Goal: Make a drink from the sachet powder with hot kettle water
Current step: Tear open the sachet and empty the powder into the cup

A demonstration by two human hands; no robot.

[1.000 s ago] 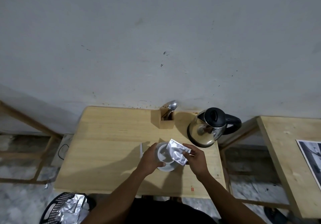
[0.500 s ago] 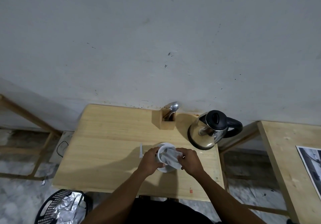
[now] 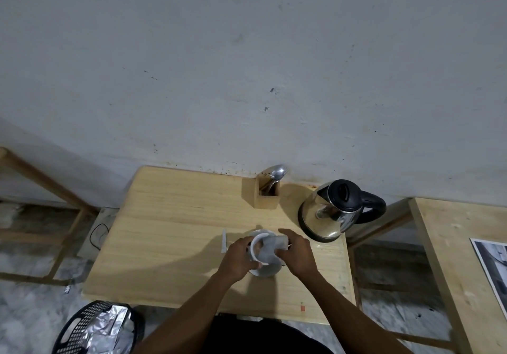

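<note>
A white cup [image 3: 256, 244] stands on a white saucer [image 3: 267, 272] near the front of the wooden table [image 3: 170, 233]. My left hand [image 3: 238, 257] grips the cup's left side. My right hand [image 3: 296, 252] holds a silvery sachet [image 3: 270, 249] tipped over the cup's mouth. Whether powder is in the cup I cannot tell. A steel kettle [image 3: 329, 213] with a black lid and handle stands to the right, behind the cup. A spoon [image 3: 275, 176] sticks out of a wooden holder [image 3: 264, 198] at the table's back edge.
A thin torn strip [image 3: 224, 241] lies just left of the cup. A black basket [image 3: 93, 329] with foil inside sits on the floor at the front left. A second wooden table [image 3: 461, 257] stands to the right, across a gap. The wall rises close behind.
My right hand has brought the sachet down from above the cup and tipped it over the mouth. My left hand has stayed on the cup.
</note>
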